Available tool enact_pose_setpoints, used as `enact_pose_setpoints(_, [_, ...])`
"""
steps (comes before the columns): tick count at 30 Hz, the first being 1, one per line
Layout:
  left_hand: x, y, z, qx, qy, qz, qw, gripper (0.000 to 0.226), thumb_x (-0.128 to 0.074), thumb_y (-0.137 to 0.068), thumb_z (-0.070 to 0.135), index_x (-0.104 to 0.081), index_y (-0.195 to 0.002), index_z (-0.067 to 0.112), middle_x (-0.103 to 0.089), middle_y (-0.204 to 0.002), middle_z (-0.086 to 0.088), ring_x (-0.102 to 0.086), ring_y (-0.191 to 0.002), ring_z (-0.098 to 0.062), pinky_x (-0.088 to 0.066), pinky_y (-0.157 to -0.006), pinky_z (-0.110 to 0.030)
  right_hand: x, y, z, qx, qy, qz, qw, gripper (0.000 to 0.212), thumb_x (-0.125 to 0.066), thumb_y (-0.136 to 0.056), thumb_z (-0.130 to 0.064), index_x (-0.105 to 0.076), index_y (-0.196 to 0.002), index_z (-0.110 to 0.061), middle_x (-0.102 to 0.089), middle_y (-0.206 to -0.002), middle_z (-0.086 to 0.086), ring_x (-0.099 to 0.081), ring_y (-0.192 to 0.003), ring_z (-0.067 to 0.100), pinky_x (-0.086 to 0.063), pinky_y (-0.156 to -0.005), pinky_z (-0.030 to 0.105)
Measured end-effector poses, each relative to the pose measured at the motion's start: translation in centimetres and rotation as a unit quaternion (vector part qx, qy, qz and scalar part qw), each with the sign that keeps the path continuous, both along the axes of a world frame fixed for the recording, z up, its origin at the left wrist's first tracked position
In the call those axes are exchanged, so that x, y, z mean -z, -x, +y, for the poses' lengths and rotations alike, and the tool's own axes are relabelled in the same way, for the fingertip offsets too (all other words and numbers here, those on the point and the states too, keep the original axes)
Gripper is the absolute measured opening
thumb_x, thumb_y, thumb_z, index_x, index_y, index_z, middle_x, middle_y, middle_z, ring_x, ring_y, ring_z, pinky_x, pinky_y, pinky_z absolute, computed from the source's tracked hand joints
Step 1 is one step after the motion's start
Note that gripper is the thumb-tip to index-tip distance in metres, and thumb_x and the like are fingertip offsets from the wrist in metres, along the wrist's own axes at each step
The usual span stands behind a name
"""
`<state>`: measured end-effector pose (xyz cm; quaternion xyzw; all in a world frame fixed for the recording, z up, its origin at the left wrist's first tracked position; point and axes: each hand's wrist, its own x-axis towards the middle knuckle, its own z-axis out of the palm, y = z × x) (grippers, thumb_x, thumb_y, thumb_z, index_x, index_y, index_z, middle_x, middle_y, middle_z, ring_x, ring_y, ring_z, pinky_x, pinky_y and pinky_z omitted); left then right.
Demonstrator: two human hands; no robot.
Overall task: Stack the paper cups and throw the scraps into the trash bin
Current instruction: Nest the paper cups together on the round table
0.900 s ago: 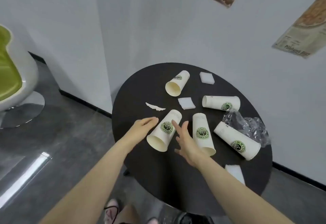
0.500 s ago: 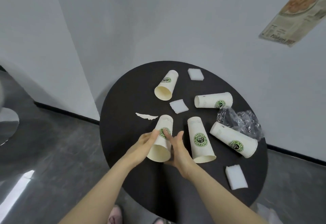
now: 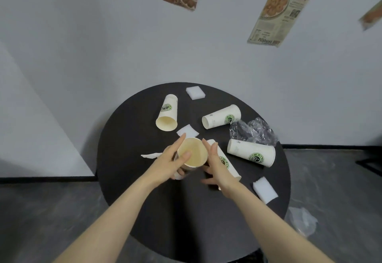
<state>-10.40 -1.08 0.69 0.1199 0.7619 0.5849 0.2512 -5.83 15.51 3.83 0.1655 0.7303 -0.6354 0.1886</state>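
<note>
Paper cup [image 3: 192, 152], lifted upright since earlier; left hand [image 3: 169, 164] grips it, right hand [image 3: 217, 166] open alongside. Next: nest into neighbouring cup [image 3: 226, 162].

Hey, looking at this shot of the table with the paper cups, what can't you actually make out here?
All in the head view:
- The held cup: its base and logo, hidden by the left hand and by the angle, open mouth toward the camera.
- The cup beside it: its mouth, covered by the right hand.
- Trash bin: not in view.
- Posters: small print blurred.
- Table: near edge behind the forearms.
</note>
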Motion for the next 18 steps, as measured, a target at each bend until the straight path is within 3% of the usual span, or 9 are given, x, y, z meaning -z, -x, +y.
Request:
enact_pose_setpoints(3, [0.6, 0.4, -0.3, 0.033, 0.044, 0.015, 0.998, 0.072, -0.059, -0.086, 0.051, -0.011, -0.138, 0.062, -0.033, -0.133, 0.013, -0.063, -0.091, -0.011, -0.050, -0.061, -0.024, 0.5, 0.2, 0.0, 0.011, 0.009, 0.001, 1.000, 0.045, -0.004, -0.091, -0.065, -0.016, -0.135, -0.060, -0.034, -0.143, -0.020, -0.036, -0.133, 0.011, -0.040, -0.102, 0.045])
enact_pose_setpoints(6, [1.0, 0.8, -0.7, 0.032, 0.079, 0.035, 0.996, 0.080, -0.064, -0.082, 0.054, -0.003, -0.132, 0.069, -0.031, -0.137, 0.017, -0.050, -0.108, -0.003, -0.049, -0.085, -0.031, 1.6, 0.9, 0.2, 0.002, 0.011, -0.002, 1.000, 0.059, -0.007, -0.089, -0.068, -0.009, -0.145, -0.051, -0.031, -0.151, -0.017, -0.036, -0.135, 0.009, -0.035, -0.107, 0.047])
enact_pose_setpoints(8, [0.9, 0.9, -0.7, 0.028, 0.104, 0.062, 0.992, 0.083, -0.065, -0.078, 0.059, 0.003, -0.125, 0.074, -0.028, -0.142, 0.020, -0.043, -0.116, -0.003, -0.044, -0.095, -0.032, 2.3, 1.0, 0.5, -0.024, 0.003, 0.008, 1.000, 0.066, -0.010, -0.084, -0.071, -0.007, -0.146, -0.050, -0.027, -0.153, -0.019, -0.032, -0.136, 0.005, -0.032, -0.108, 0.041])
enact_pose_setpoints(12, [0.6, 1.4, 0.0, 0.051, 0.202, 0.138, 0.968, 0.091, -0.061, -0.074, 0.067, 0.013, -0.128, 0.070, -0.028, -0.139, 0.021, -0.042, -0.123, -0.010, -0.046, -0.093, -0.039, 3.5, 1.2, 2.0, -0.069, -0.012, 0.024, 0.997, 0.059, -0.019, -0.087, -0.076, -0.014, -0.143, -0.057, -0.019, -0.154, -0.026, -0.017, -0.141, -0.005, -0.020, -0.113, 0.029])
enact_pose_setpoints(15, [0.6, 2.2, 0.8, 0.058, 0.230, 0.164, 0.957, 0.094, -0.059, -0.074, 0.067, 0.011, -0.136, 0.061, -0.032, -0.134, 0.017, -0.039, -0.124, -0.013, -0.044, -0.094, -0.040, 3.8, 0.9, 3.6, -0.064, -0.134, 0.095, 0.984, 0.060, -0.033, -0.095, -0.062, -0.007, -0.147, -0.048, -0.009, -0.156, -0.024, -0.003, -0.141, -0.008, -0.006, -0.116, 0.024])
enact_pose_setpoints(18, [0.8, 2.7, 1.4, 0.060, 0.219, 0.148, 0.963, 0.097, -0.062, -0.075, 0.064, 0.005, -0.143, 0.053, -0.032, -0.136, 0.016, -0.035, -0.127, -0.012, -0.043, -0.095, -0.041, 4.7, 0.4, 6.1, -0.097, -0.389, 0.153, 0.903, 0.091, -0.037, -0.074, -0.082, 0.002, -0.148, -0.048, 0.000, -0.157, -0.021, 0.014, -0.145, 0.004, 0.007, -0.117, 0.038])
